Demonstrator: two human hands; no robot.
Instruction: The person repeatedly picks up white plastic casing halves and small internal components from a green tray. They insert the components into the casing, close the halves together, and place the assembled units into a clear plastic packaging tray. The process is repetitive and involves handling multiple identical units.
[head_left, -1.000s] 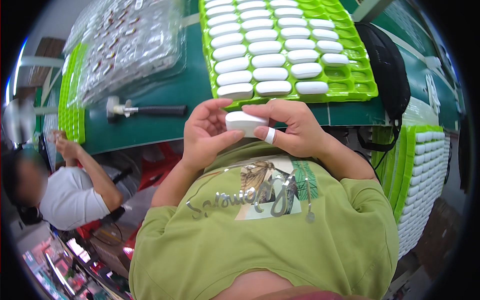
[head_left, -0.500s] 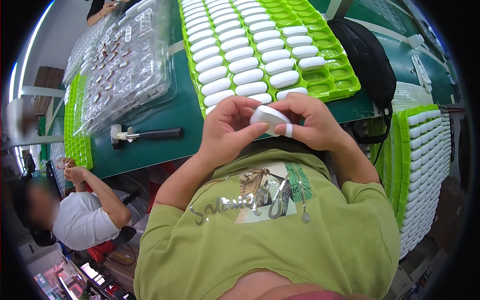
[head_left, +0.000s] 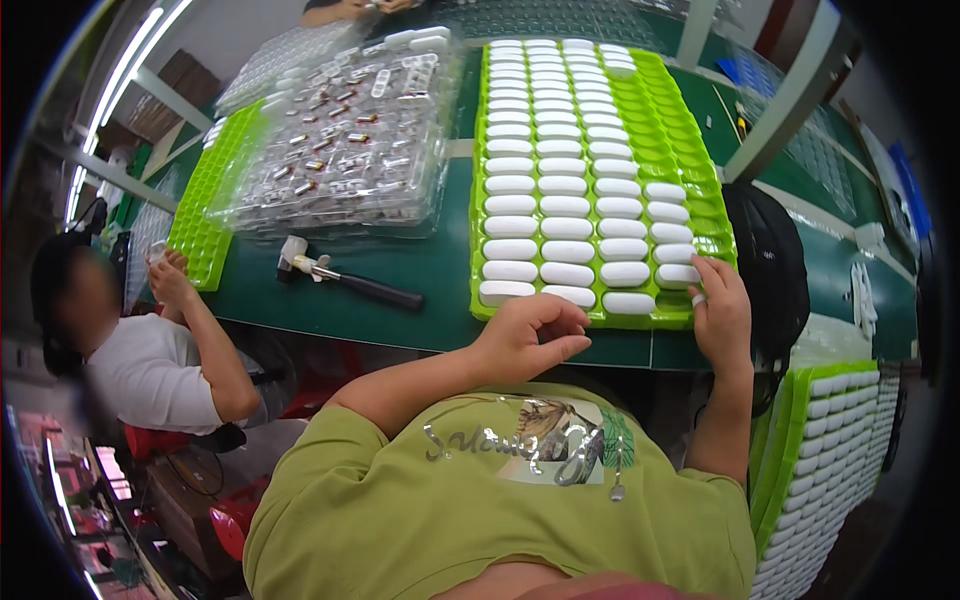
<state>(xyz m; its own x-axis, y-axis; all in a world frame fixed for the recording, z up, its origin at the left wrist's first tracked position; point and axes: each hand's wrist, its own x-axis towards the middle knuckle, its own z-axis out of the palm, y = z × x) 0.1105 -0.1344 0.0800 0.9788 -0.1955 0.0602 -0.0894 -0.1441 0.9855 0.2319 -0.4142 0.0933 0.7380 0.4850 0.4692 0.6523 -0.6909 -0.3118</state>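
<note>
My right hand (head_left: pixel 722 308) reaches the near right part of a bright green tray (head_left: pixel 712 225). Its thumb, with a white band on it, and its forefinger close on the right end of a smooth white oval piece (head_left: pixel 677 276). That piece lies in a tray pocket, nearest me in the fourth column. Similar white pieces fill the three columns to its left almost wholly. My left hand (head_left: pixel 535 338) hovers at the tray's front edge, fingers loosely curled, thumb apart, with nothing in it.
Left of the tray lies a hammer (head_left: pixel 350 280) with a black handle. Behind it are stacked clear plastic trays (head_left: pixel 345 150) of small parts. A black bag (head_left: pixel 765 270) stands at right, above filled green trays (head_left: pixel 800 460). A co-worker (head_left: pixel 165 370) sits at left.
The white piece held between both hands before is now out of my left hand. My right hand has moved right to the tray; my view has shifted too.
</note>
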